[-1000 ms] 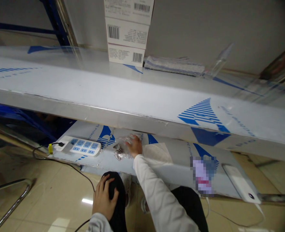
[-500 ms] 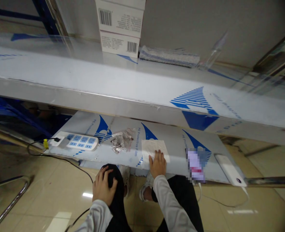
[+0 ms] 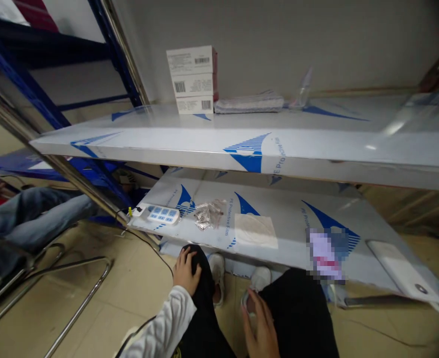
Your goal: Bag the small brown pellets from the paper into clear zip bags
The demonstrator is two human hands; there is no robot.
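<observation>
My left hand [image 3: 186,271] lies flat on my left knee with its fingers spread and nothing in it. My right hand [image 3: 259,325] hovers low by the inside of my right thigh; its thumb and fingers are extended and apart, and I see nothing in them. Ahead of it, on the film-covered lower shelf [image 3: 294,248], rests a square white tissue [image 3: 256,231], touched by neither hand. Left of the tissue is a clear plastic bag [image 3: 209,215] with small shiny pieces whose kind I cannot make out. A blurred-out lilac item [image 3: 325,256] sits to the right.
A white power strip [image 3: 163,215] is at the shelf's left end, and a white oblong device [image 3: 398,271] with a cable at its right. Above, the upper shelf [image 3: 189,141] carries stacked boxes [image 3: 193,82] and a folded cloth [image 3: 249,103]. A person's legs [image 3: 36,209] show at left.
My right hand has left the tissue and drawn back toward my lap. My left hand stays on the knee. The view has tilted up and shifted, bringing the seated person into sight.
</observation>
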